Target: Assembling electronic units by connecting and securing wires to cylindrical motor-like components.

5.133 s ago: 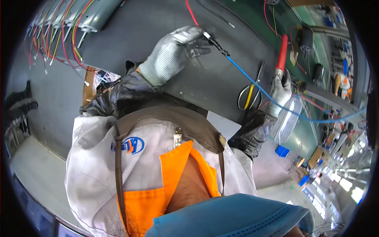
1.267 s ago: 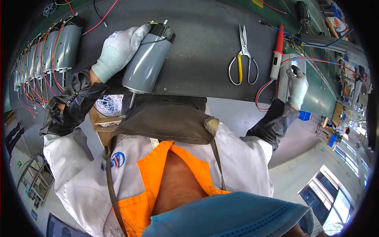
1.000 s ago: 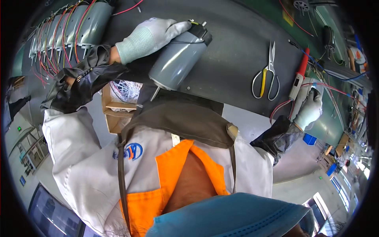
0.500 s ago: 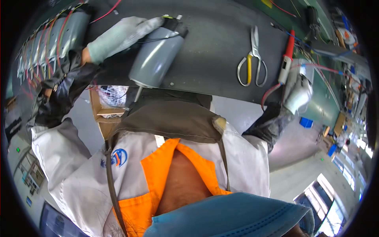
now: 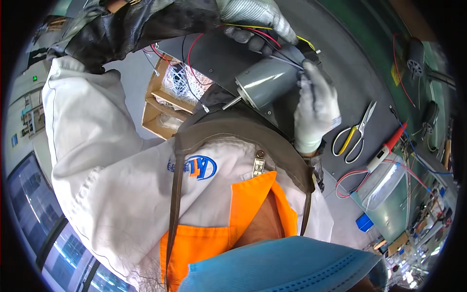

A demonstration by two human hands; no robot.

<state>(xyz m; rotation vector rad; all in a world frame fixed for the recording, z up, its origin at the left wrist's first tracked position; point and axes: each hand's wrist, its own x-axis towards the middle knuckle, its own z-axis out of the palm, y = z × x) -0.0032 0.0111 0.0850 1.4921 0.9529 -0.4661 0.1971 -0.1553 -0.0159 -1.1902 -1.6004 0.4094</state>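
A grey cylindrical motor lies on the dark bench, its metal shaft pointing toward me over the front edge. My left hand, in a pale glove, is at the motor's far end with its fingers curled round several thin wires, red, black and yellow. Their loose ends hang to the left, past the bench edge. My right hand, also gloved, is closed on the right side of the motor's far end, fingertips by the black wire. Part of that end is hidden by my fingers.
To the right lie scissors with one yellow grip and a red-and-white soldering iron with its cable. An open wooden box holding white scraps stands below the bench edge. Dark round parts sit at the far right.
My right hand has left the soldering iron's side and come to the motor. The left hand now holds wires, whose ends have come over to the left. The motor is tilted more, and the view has turned.
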